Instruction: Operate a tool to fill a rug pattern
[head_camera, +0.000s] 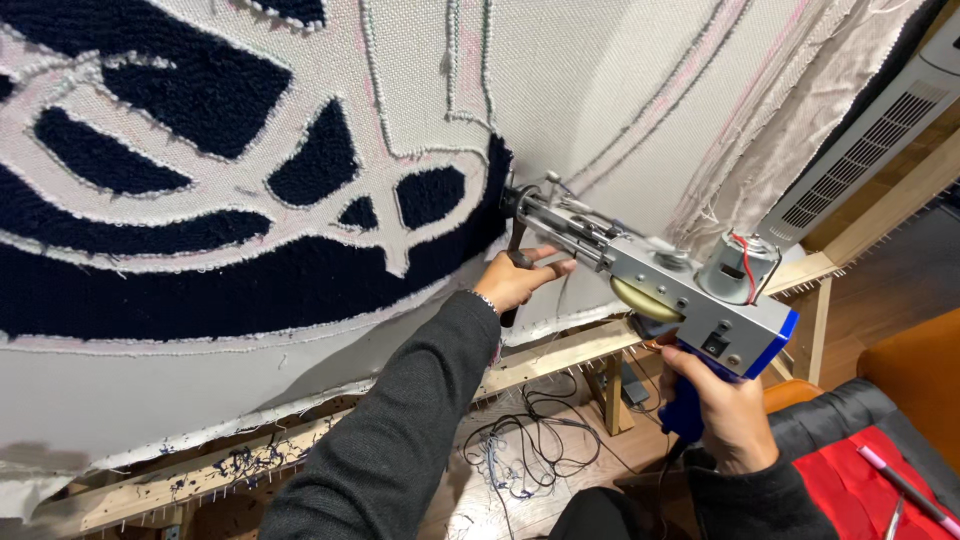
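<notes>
Nearest us, our right hand (725, 415) has its grip wrapped tight around the blue handle of the tufting gun (655, 280), while our left hand (515, 280) closes on the black front handle. The gun's needle end presses against the stretched white cloth (560, 90) at the edge of the dark blue tufted yarn (250, 290), above the wooden frame (540, 355).

This was a rug-making workshop or craft studio. A pale backing cloth (560, 90), partly filled with dark navy pile (200, 290), was stretched over a rough wooden frame (540, 360) edged with rows of small nails. A powered tufting gun (660, 280) with a blue grip was pressed to the cloth. Yarn scraps and tangled cords (520, 450) lay on the wooden floor (870, 330), near a slim white tower appliance (860, 150).
</notes>
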